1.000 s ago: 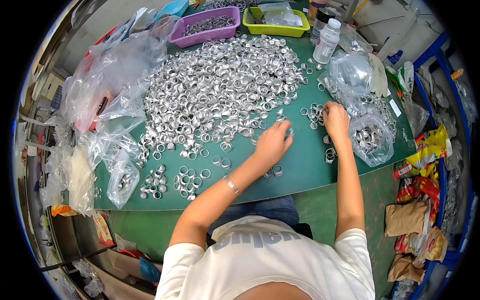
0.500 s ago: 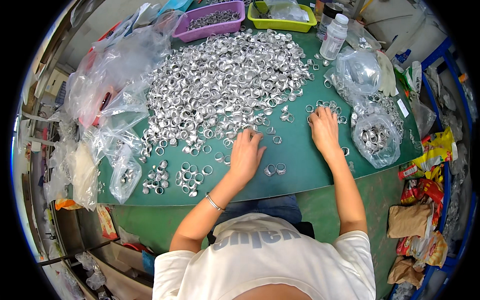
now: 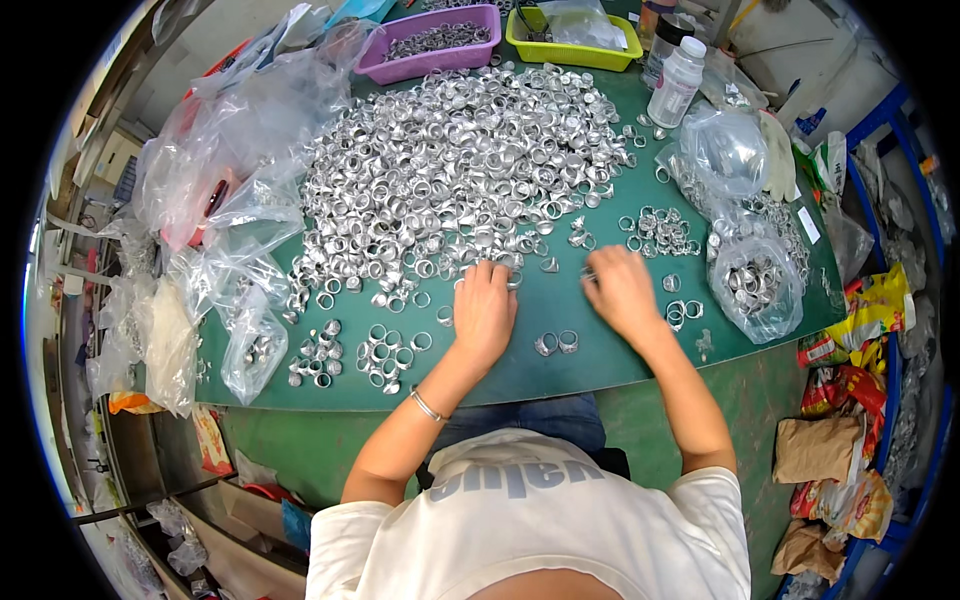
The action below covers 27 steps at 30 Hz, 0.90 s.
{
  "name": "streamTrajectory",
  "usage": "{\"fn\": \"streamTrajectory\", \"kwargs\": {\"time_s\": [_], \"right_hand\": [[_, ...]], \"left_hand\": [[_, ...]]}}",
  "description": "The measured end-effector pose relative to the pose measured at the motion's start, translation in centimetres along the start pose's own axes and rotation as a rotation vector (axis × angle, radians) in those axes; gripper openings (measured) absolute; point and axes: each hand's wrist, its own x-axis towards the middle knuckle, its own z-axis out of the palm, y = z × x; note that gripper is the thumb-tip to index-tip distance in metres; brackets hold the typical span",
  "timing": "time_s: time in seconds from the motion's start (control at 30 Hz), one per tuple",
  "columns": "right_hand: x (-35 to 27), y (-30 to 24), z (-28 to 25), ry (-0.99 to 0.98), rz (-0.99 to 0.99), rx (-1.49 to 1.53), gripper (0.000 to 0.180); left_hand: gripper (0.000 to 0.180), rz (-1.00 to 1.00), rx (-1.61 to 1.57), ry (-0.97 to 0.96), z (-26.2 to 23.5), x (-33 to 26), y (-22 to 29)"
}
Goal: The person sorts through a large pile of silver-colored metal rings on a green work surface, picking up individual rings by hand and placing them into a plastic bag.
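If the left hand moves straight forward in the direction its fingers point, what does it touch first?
Most likely the near edge of the big pile of silver rings. The left hand lies flat on the green table, fingertips already among the closest loose rings, though depth is hard to judge.

Both forearms come up from the lower edge, bare below short white sleeves, and converge slightly toward the middle. The left hand [image 3: 485, 312] lies palm down, fingers stretched forward and close together, wrist straight; a thin bangle circles the left forearm below the wrist. The right hand [image 3: 620, 290] is also palm down, fingers lightly curled and pointing up and to the left, its wrist bent a little inward. The two hands are near each other but apart.
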Motion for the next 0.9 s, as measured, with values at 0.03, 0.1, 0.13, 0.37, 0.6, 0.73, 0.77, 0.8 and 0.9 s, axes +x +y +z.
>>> {"fn": "streamTrajectory", "kwargs": {"time_s": [0.03,0.1,0.13,0.37,0.6,0.73,0.77,0.8,0.9], "right_hand": [[0.0,1.1,-0.5,-0.011,0.053,-0.08,0.023],[0.2,3.2,-1.6,0.155,0.122,-0.203,0.023],[0.5,3.9,-2.3,0.205,0.158,-0.252,0.024],[2.6,2.9,-2.3,0.191,0.049,0.015,0.046],[3.3,2.1,-0.5,0.02,0.129,0.058,0.038],[4.1,3.0,-3.0,0.185,-0.014,-0.029,0.033],[4.1,3.4,-2.7,0.16,-0.006,-0.015,0.032],[4.3,3.9,-2.5,0.136,0.001,-0.002,0.031],[5.0,3.7,-1.5,0.012,-0.044,0.035,0.029]], "left_hand": [[0.028,0.018,-0.02,0.014,0.1,0.0,-0.1],[0.034,0.055,-0.059,0.043,0.3,0.2,-0.2],[0.035,0.097,-0.045,0.058,0.5,0.8,0.1],[0.03,0.139,0.172,0.01,2.7,5.7,0.7],[0.024,0.141,0.184,-0.056,3.4,6.8,0.4],[0.024,0.184,0.018,0.106,3.5,6.8,0.0],[0.024,0.168,-0.056,0.122,3.4,6.8,0.0],[0.025,0.151,-0.13,0.142,3.0,6.9,0.2],[0.031,0.045,-0.375,0.166,2.7,7.3,-0.1]]}}
